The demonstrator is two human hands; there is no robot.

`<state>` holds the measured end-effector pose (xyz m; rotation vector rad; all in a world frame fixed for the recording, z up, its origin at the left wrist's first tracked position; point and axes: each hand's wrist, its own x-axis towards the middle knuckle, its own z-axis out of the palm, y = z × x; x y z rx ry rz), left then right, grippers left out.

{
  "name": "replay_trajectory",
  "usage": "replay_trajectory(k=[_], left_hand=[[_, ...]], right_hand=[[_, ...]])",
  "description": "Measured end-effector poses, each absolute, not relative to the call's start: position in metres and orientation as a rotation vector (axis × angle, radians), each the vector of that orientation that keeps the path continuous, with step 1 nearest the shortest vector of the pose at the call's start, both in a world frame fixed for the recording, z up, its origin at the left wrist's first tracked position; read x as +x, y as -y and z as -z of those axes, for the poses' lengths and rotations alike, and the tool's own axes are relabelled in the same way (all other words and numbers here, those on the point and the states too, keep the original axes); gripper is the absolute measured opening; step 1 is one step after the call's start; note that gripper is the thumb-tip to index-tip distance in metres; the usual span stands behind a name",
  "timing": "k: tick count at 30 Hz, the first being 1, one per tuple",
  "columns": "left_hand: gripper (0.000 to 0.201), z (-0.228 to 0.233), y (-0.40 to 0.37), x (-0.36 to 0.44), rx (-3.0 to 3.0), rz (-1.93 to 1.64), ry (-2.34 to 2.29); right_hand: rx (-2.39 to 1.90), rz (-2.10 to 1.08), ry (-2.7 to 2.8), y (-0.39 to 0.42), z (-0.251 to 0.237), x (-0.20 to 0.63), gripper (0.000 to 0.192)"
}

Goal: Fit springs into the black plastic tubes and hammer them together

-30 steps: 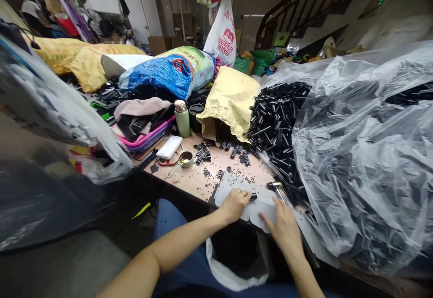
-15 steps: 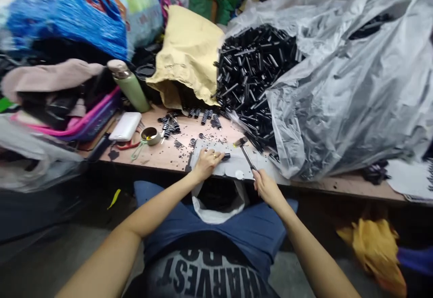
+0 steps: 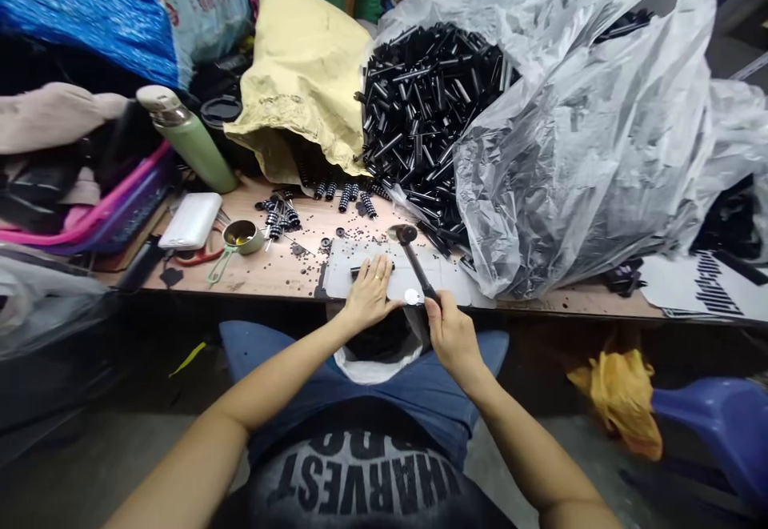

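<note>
My left hand (image 3: 370,290) lies with its fingers stretched out flat across a short black tube (image 3: 356,272) on a pale board (image 3: 340,253). The tube's ends poke out on either side of the fingers; its middle is hidden. My right hand (image 3: 451,330) is wrapped round the dark handle of a small hammer (image 3: 416,263), whose head points away from me, raised near the board's far edge. Between the hands, close to the board's front edge, is a white disc (image 3: 411,297).
A clear plastic bag (image 3: 576,161) spills a heap of black tubes (image 3: 420,105). Ringed black parts (image 3: 279,217) lie by a yellow sack (image 3: 306,73). On the left are a metal cup (image 3: 243,238), a green flask (image 3: 195,145) and a white box (image 3: 190,221). An open bag (image 3: 375,370) hangs at my lap.
My left fingers have gone from pinching near the tube's end to lying flat over it. The hammer has tilted, its head lifted higher. The whole view has shifted slightly.
</note>
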<state>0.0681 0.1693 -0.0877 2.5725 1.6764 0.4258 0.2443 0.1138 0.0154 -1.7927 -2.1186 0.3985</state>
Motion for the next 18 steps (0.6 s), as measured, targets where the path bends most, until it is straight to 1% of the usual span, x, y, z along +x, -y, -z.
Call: replay_trajectory(k=[2, 4, 9, 11, 14, 16, 18], left_hand=[[0.09, 0.088, -0.165, 0.073, 2.567, -0.397, -1.671], [0.088, 0.09, -0.163, 0.072, 2.569, -0.381, -1.643], [0.069, 0.094, -0.174, 0.063, 2.585, -0.478, -1.579], [0.06, 0.091, -0.18, 0.062, 2.535, -0.547, -1.585], [0.039, 0.078, -0.182, 0.064, 2.358, -0.567, -1.666], [0.034, 0.065, -0.182, 0.063, 2.292, -0.547, -1.608], [0.034, 0.051, -0.193, 0.056, 2.243, -0.576, -1.547]], right_hand=[[-1.672, -0.441, 2.087, -0.111, -0.024, 0.233, 0.042], [-1.599, -0.472, 2.127, -0.107, -0.018, 0.223, 0.043], [-1.74, -0.46, 2.456, -0.107, 0.018, 0.209, 0.037], [-1.797, -0.451, 2.481, -0.112, 0.021, 0.211, 0.035], [-1.906, -0.334, 2.377, -0.126, 0.012, 0.223, 0.036], [-1.991, -0.227, 2.301, -0.141, 0.009, 0.236, 0.037], [-2.056, -0.153, 2.275, -0.157, 0.013, 0.252, 0.038]])
